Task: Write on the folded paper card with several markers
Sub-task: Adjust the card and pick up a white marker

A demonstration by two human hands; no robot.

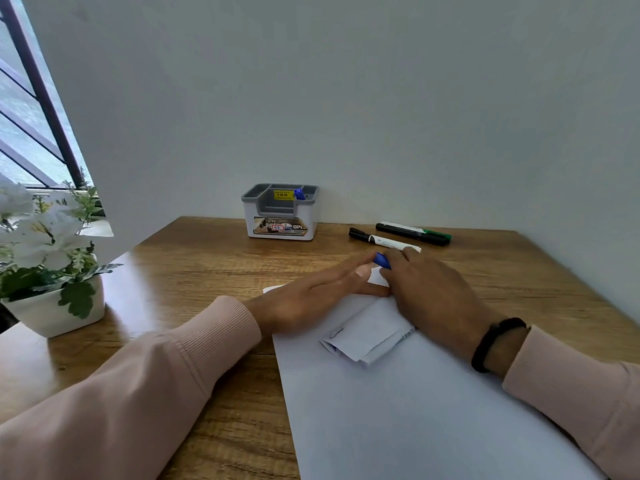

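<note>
Folded paper card [363,341] lying on a large white sheet [415,410] at the centre of the wooden surface [207,258], faint handwriting visible on its near flaps. Left hand [311,299] coming in from 8 o'clock, fingers straight and flat, pressing on the card's far end. Right hand [433,296] coming in from 4 o'clock, black band [491,344] on the wrist, grip curled round a blue marker [382,260] whose cap pokes out at the meeting fingertips. Beyond, toward 1 o'clock, a black marker [374,238] just behind the right hand's fingers, a green marker [414,233] a little farther. At 12 o'clock against the wall, a grey and white organiser [280,216] with a blue cap [299,194] inside. At 9 o'clock, a white pot of flowers [52,271].
</note>
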